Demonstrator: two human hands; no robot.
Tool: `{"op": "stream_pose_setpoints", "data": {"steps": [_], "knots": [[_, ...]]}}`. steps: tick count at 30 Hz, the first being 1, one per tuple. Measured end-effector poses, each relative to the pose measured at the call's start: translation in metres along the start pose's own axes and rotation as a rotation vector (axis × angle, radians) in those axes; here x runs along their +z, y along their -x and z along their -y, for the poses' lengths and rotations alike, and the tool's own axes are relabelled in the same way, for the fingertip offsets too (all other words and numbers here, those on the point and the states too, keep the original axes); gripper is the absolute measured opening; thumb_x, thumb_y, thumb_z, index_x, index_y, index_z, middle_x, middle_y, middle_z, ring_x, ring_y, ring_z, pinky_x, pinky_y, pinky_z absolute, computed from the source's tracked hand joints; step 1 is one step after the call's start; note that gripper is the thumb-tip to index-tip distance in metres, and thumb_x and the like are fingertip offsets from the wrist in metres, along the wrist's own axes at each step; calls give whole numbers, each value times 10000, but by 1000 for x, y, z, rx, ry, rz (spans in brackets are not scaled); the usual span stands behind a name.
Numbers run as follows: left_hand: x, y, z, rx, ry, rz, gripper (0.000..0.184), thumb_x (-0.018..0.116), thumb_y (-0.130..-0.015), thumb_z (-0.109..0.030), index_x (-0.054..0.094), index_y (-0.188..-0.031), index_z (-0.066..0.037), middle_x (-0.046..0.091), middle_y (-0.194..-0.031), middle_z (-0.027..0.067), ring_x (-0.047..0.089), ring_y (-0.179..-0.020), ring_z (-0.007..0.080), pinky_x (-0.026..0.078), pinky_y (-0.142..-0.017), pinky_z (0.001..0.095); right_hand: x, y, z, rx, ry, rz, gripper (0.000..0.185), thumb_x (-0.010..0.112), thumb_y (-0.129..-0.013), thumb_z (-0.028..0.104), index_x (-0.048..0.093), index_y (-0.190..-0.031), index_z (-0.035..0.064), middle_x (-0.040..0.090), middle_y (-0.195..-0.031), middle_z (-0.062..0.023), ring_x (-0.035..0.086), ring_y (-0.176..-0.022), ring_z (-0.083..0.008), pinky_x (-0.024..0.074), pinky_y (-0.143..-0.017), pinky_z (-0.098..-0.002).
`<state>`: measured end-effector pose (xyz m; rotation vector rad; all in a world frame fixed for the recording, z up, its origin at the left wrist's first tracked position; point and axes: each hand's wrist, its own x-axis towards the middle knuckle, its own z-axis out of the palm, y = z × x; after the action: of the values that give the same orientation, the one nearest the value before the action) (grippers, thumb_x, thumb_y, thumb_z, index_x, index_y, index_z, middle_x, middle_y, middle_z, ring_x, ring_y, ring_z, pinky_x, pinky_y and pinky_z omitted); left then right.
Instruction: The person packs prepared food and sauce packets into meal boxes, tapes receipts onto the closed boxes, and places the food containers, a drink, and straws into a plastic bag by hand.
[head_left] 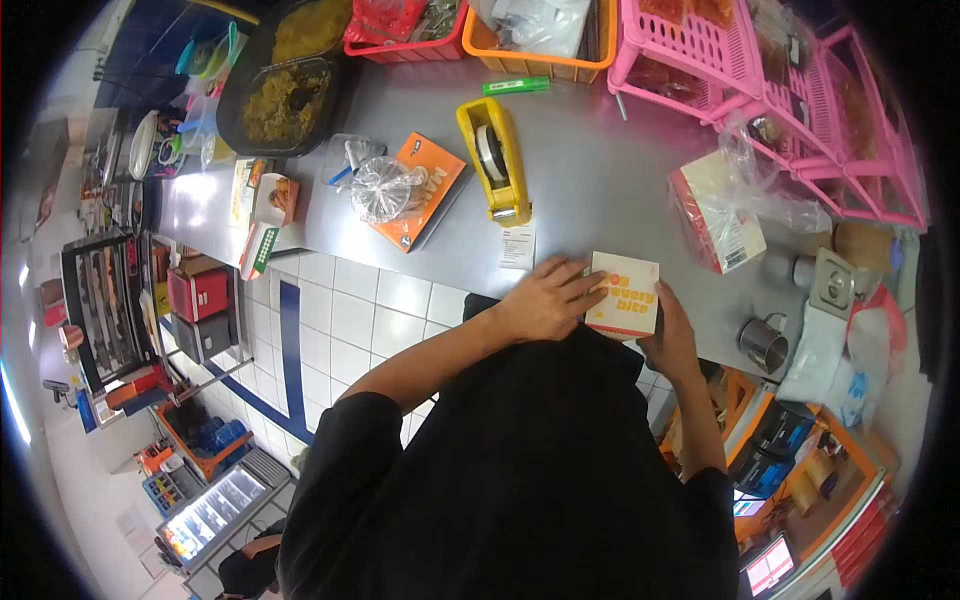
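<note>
A small white cardboard food box [622, 268] with yellow lettering and a red lower edge is at the front edge of the steel counter, close to my body. My right hand [672, 335] grips its right side, thumb along the edge. From the left, my left hand [548, 300] holds the box, its fingers lying over the left edge and top. Just beyond my left hand lies a printed paper slip [517, 247]. A yellow tape dispenser [495, 160] stands behind the slip, with a roll of tape in it.
An orange box [428, 190] and a clear plastic bag [382, 190] lie left. Another box in a plastic bag [722, 210] stands right, near a metal cup [765, 343]. Pink baskets [690, 45], an orange basket [540, 68] and a green marker [516, 86] line the back.
</note>
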<state>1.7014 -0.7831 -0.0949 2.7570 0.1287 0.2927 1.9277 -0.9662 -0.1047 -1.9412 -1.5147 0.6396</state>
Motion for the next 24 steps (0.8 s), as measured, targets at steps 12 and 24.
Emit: {"op": "stream_pose_setpoints", "data": {"steps": [12,24], "knots": [[-10,-67,-23,-587,611,59,895,756,-736,-528,456,-1473,-120,424,-1354,334,456,-1248,520,384,-1069,563,33,-7,-9,507,-1006,-104,527,637,-856,-54,482,-1359,-26,631,-1244,-135,647,-1117,-217,537,-939,-342],[-23,-86,-8,-938,1120,-154,862,744,-818,-378,395,-1507,4,535,-1257,303,576,-1173,359,467,-987,372,22,-20,67,220,-875,-194,371,650,-847,-54,578,-1210,-29,586,-1299,-170,597,-1143,-212,539,-843,-293]]}}
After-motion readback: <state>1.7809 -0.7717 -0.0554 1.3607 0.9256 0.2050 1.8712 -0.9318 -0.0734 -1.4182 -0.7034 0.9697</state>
